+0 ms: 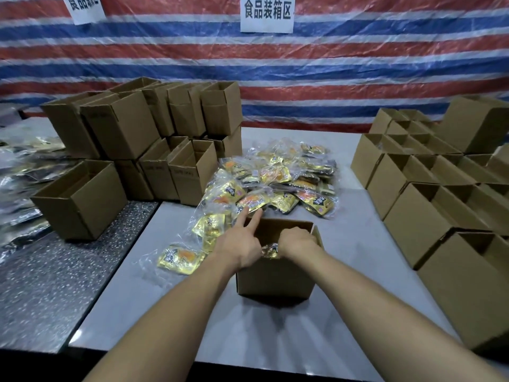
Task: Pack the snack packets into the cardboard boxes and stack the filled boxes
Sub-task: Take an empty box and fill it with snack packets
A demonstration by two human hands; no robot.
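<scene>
An open cardboard box stands on the white table in front of me. My left hand lies over the box's left rim with two fingers stretched toward the pile. My right hand is curled down inside the box over gold packets; its fingertips are hidden. A heap of yellow and orange snack packets in clear wrap lies just behind the box. One loose packet lies left of the box.
Open cardboard boxes are stacked at the back left, and one stands alone on the speckled surface. Rows of open boxes fill the right side. Silver packets lie far left. A striped tarp hangs behind.
</scene>
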